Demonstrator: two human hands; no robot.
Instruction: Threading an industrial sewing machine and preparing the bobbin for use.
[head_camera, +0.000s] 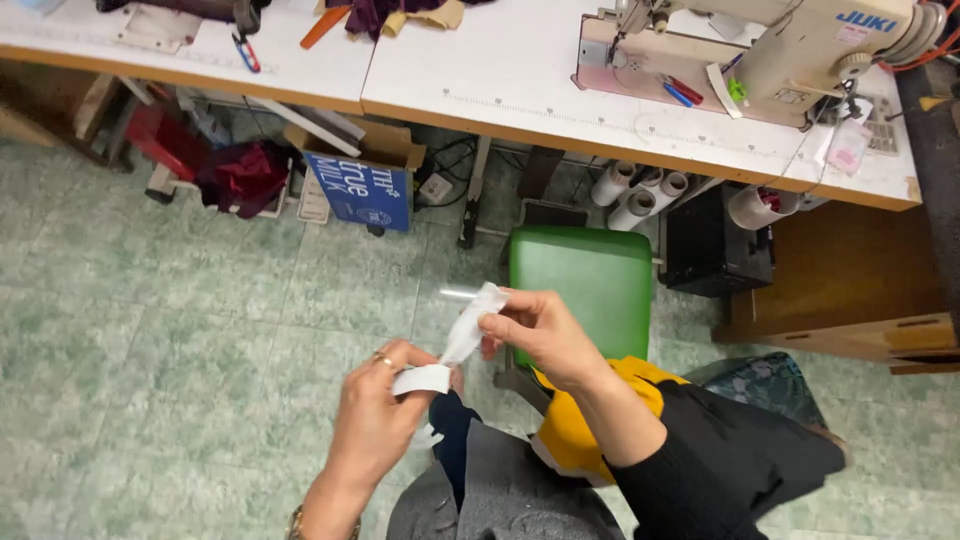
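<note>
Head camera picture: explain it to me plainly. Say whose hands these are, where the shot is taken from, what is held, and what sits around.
There is no machine arm here. One camera sits on a person's head and looks down, so both hands belong to that person. The left hand and the right hand hold a strip of white tape between them, one end each. Below the hands is a green tiled floor. Just beyond them stands a green stool. Along the top runs a white worktable carrying a cream sewing machine. Under the table sit a blue cardboard box and some white thread cones.
</note>
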